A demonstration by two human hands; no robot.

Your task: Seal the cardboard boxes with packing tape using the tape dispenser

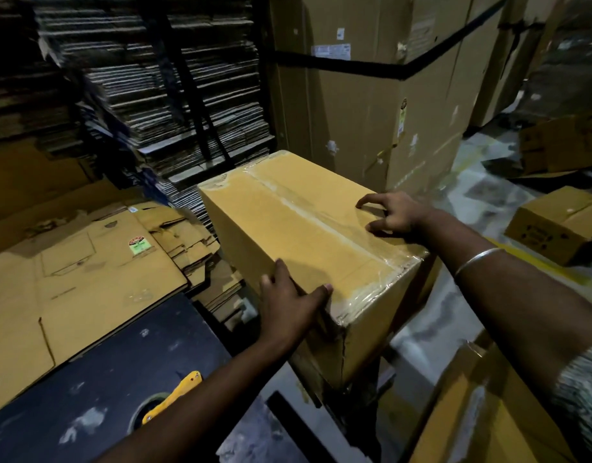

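Observation:
A closed brown cardboard box [287, 225] stands in the middle, with clear packing tape [324, 225] running along its top seam and wrapped over both ends. My left hand [287, 305] rests on the box's near left edge, fingers spread, thumb on top. My right hand [393, 213] presses its fingertips on the top near the right edge. The yellow tape dispenser [172, 397] lies on the dark blue table [104, 379] at lower left, partly hidden by my left forearm.
Flattened cartons [74, 279] lie on the left and stacked flat cardboard [174, 95] fills the shelving behind. Tall strapped cartons [371, 95] stand behind the box. Another box [555, 225] sits on the floor at right, and one more [481, 412] is at lower right.

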